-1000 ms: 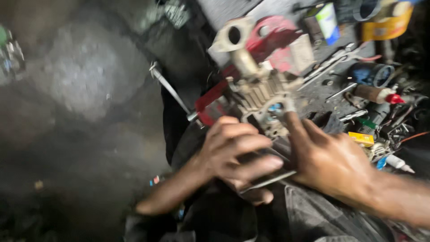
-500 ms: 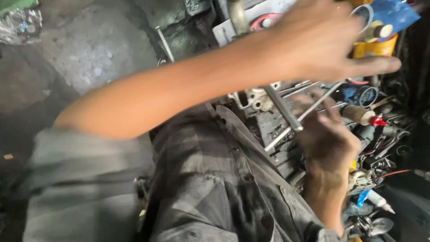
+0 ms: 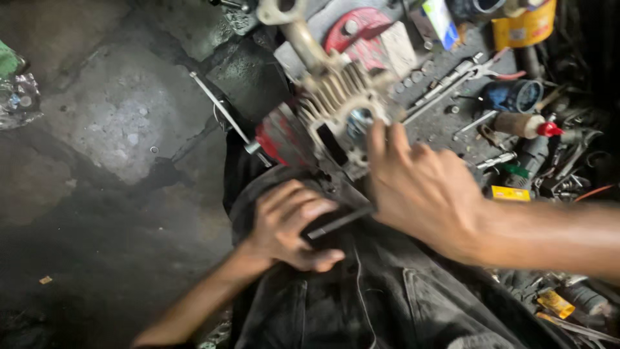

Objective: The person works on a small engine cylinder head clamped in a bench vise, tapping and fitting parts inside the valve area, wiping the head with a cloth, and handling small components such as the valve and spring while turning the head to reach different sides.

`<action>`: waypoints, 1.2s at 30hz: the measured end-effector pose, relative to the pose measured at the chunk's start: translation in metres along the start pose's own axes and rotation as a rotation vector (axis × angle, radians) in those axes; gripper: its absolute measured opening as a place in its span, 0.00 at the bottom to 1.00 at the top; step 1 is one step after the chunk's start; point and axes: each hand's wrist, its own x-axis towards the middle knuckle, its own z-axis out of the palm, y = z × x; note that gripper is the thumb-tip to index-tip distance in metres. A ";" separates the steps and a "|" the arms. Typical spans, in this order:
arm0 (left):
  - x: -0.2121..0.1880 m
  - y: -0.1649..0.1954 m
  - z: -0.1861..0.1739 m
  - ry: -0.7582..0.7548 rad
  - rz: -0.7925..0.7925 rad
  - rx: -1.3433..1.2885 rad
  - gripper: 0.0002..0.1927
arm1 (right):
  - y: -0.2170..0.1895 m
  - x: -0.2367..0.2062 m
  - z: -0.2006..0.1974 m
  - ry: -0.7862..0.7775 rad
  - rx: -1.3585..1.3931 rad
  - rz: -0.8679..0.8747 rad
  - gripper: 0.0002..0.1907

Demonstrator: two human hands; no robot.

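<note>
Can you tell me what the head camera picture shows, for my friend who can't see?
A person's right hand touches a finned metal engine part resting by their lap. Their left hand lies on dark trousers, fingers around a thin dark rod. Tools litter the floor beyond.

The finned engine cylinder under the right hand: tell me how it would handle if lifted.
The finned engine cylinder looks like cast metal, so probably rigid and heavy for its size. Its grimy surface may feel slippery. Its long pipe likely makes it top-heavy, apt to tip.

The left hand (image 3: 290, 226) has dropped from its high reach to the lap, the right hand (image 3: 420, 187) now touching the finned engine part (image 3: 339, 106)
</note>
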 end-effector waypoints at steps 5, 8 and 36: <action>0.037 -0.045 -0.002 0.098 0.235 -0.175 0.41 | 0.022 0.004 0.010 -0.513 0.228 0.007 0.46; 0.108 -0.055 -0.018 0.190 0.508 -0.033 0.34 | 0.023 -0.002 0.025 -0.170 0.747 0.115 0.43; 0.017 0.006 -0.011 0.160 -0.007 -0.175 0.36 | 0.007 0.002 -0.009 -0.299 0.197 0.049 0.37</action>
